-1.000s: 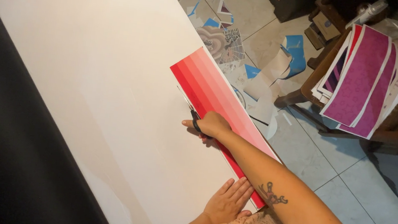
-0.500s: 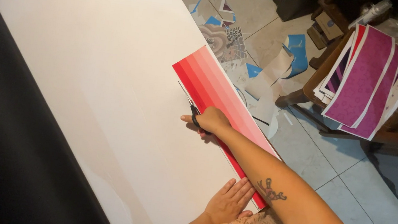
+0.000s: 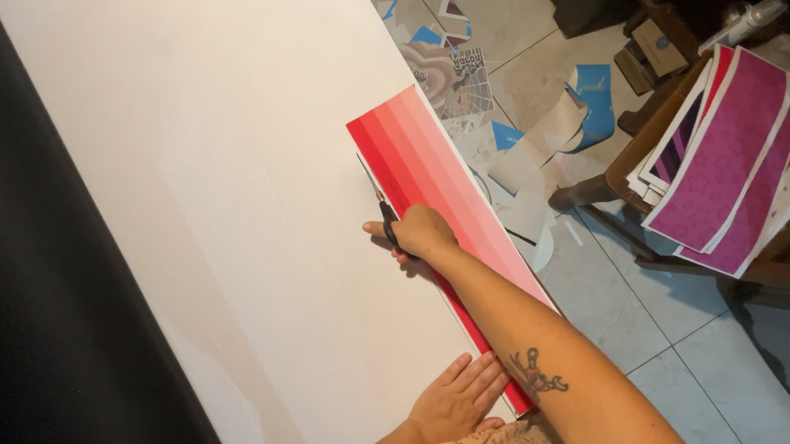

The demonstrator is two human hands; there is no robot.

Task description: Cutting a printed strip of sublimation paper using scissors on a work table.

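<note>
My right hand (image 3: 418, 235) grips black-handled scissors (image 3: 379, 202) whose blades point up along the left edge of a long sheet graded from red to pale pink (image 3: 426, 171). That sheet lies on a large white sheet (image 3: 186, 126) at its right edge. My left hand (image 3: 458, 401) rests flat, fingers apart, on the white sheet near the lower end of the red strip. My right forearm, with a small dark tattoo, crosses over the strip.
A black band (image 3: 14, 296) runs along the white sheet's left side. Paper scraps in blue and white (image 3: 528, 118) litter the tiled floor (image 3: 690, 359). A wooden chair (image 3: 622, 170) at the right holds a stack of magenta printed sheets (image 3: 724, 162).
My right hand with the scissors has moved slightly up along the edge of the red strip. The left hand stays in place.
</note>
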